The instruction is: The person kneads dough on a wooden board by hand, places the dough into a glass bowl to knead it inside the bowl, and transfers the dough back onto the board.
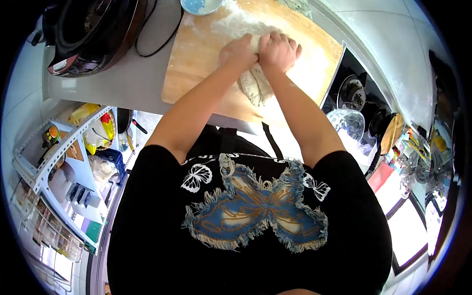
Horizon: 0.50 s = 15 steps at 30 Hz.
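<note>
A pale lump of dough (pixel 254 87) lies on a floured wooden board (pixel 191 64). My left hand (pixel 238 53) is closed over the dough's left side. On its right side my right hand (pixel 279 51) grips the dough with bent fingers. The hands are close together, and a little dough shows between them. Part of the dough extends from under the hands toward my body. Loose white flour is scattered on the board beyond the hands.
A blue-and-white bowl (pixel 201 6) sits at the board's far edge. A dark appliance (pixel 93 34) with a black cord stands on the counter at left. A black stove top (pixel 351 88) and a clear bowl (pixel 347 124) are at right. Shelves (pixel 64 152) stand lower left.
</note>
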Each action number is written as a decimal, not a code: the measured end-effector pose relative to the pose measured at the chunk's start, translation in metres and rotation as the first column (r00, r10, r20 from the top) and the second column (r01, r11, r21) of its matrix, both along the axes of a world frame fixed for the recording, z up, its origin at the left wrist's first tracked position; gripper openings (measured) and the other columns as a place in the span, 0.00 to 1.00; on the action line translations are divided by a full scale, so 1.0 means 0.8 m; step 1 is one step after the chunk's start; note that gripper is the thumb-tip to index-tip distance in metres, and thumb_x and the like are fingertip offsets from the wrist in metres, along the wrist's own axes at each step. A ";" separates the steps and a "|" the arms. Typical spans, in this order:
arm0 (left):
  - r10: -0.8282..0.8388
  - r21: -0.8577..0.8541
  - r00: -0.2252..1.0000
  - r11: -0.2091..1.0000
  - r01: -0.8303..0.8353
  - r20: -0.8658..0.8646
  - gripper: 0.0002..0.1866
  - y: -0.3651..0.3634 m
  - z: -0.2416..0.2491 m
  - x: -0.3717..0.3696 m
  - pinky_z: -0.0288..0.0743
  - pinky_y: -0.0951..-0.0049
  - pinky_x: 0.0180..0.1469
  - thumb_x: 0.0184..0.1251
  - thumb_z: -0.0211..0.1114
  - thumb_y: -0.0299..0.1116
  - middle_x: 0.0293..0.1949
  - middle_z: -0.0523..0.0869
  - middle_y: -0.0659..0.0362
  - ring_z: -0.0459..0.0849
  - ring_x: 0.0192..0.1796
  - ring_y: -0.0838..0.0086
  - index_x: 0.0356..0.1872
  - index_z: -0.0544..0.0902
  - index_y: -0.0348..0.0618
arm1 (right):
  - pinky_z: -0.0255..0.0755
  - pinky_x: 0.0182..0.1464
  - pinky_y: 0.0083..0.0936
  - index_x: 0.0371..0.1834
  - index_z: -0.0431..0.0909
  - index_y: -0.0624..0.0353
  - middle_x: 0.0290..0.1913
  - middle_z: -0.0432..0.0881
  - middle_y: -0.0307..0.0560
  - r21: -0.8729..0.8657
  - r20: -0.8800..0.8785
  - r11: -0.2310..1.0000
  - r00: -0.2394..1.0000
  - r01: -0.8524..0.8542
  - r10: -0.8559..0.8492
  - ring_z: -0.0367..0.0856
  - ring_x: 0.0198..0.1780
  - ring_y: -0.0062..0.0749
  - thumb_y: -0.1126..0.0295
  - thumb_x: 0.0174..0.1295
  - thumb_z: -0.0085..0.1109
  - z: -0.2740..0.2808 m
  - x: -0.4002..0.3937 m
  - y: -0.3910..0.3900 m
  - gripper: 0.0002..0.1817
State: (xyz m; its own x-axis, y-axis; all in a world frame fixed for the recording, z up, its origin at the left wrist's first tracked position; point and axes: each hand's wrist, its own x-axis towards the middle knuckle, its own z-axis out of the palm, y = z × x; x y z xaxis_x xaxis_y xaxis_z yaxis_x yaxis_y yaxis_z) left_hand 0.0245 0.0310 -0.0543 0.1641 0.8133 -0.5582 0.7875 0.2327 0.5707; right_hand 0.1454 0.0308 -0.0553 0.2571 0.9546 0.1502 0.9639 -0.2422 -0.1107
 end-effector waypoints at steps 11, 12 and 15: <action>-0.082 0.497 0.973 0.848 0.182 -0.216 0.33 -0.077 0.072 0.064 0.75 0.56 0.60 0.57 0.76 0.49 0.51 0.85 0.52 0.84 0.55 0.62 0.62 0.78 0.49 | 0.69 0.66 0.42 0.61 0.84 0.47 0.59 0.85 0.49 -0.513 -0.535 0.857 0.799 -0.050 -0.274 0.78 0.62 0.41 0.38 0.66 0.54 0.043 0.092 0.037 0.31; -0.050 0.651 0.981 0.741 0.163 -0.188 0.31 -0.113 0.080 0.072 0.73 0.55 0.60 0.57 0.75 0.47 0.49 0.83 0.50 0.82 0.55 0.60 0.60 0.78 0.47 | 0.71 0.64 0.39 0.61 0.85 0.46 0.59 0.85 0.48 -0.500 -0.368 0.866 0.901 0.017 -0.230 0.79 0.60 0.38 0.38 0.66 0.54 0.085 0.071 0.002 0.31; -0.073 0.690 0.997 0.723 0.034 0.028 0.31 -0.170 0.109 0.062 0.70 0.53 0.63 0.57 0.75 0.45 0.55 0.78 0.46 0.78 0.58 0.56 0.60 0.76 0.45 | 0.70 0.68 0.45 0.54 0.88 0.45 0.59 0.85 0.55 -0.413 -0.461 0.902 0.883 -0.127 -0.086 0.78 0.64 0.55 0.49 0.63 0.52 0.085 0.103 -0.068 0.24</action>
